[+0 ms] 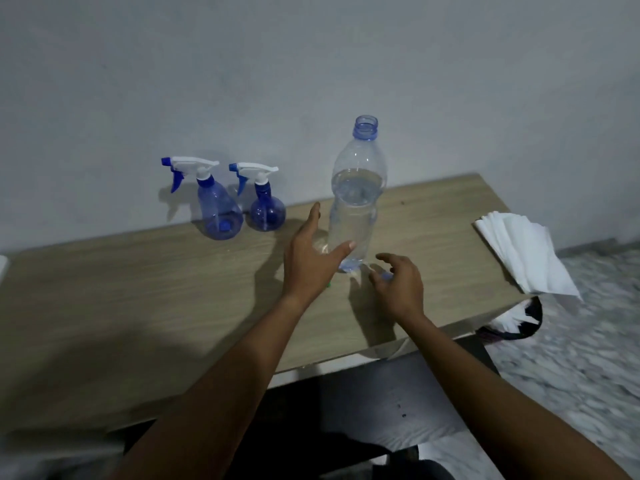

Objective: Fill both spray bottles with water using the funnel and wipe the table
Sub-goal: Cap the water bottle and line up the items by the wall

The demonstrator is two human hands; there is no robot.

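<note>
Both forearms bare, reaching fwd. L hand [311,261] spread flat, fingers [316,213] straight, thumb stuck out to the R. R hand [398,289] nearer me, palm down, loosely curled; can't tell if pinching anything.

Taller spray bottle [219,211] & rounder spray bottle [267,212], both see-through blue w/ white trigger heads & blue nozzles pointing left, stand upright just beside each other at the far edge of the wood-grain table [104,292], by the wall. Clear water bottle [356,202], cap off, blue neck, stands upright to their right, mostly full. White napkins [523,251] lie stacked at the table's right end, overhanging the edge.
</note>
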